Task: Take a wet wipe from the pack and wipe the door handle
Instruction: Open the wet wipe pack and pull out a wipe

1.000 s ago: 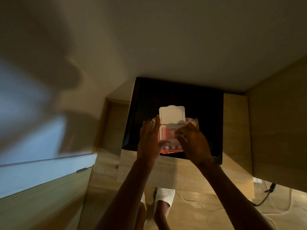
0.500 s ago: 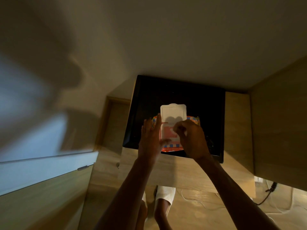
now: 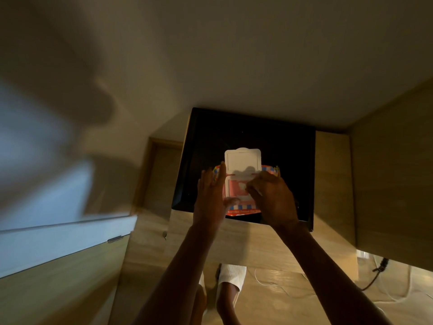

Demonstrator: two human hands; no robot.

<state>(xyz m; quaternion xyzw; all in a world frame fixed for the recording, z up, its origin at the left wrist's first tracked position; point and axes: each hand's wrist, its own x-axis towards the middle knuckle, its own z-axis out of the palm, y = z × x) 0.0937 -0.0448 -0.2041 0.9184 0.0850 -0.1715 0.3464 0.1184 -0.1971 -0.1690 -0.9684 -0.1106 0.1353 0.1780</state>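
Observation:
A red, blue and white pack of wet wipes (image 3: 242, 208) lies on a black surface (image 3: 255, 134) in front of me. Its white flip lid (image 3: 242, 160) stands open toward the wall. My left hand (image 3: 210, 198) lies flat against the pack's left side with the fingers straight. My right hand (image 3: 273, 198) is over the pack's opening, its fingertips pinching a bit of white wet wipe (image 3: 243, 185) that pokes out. A small metal door handle (image 3: 114, 239) shows on the pale door at the lower left.
The black surface tops a wooden cabinet (image 3: 234, 245). A wooden panel (image 3: 393, 184) rises on the right. White and black cables (image 3: 384, 273) lie on the wooden floor. My feet in white socks (image 3: 230, 275) stand below. The beige wall is behind.
My right hand's fingers have shifted from the pack's right part to its opening and pinched the wipe. The left hand has stayed against the pack's side.

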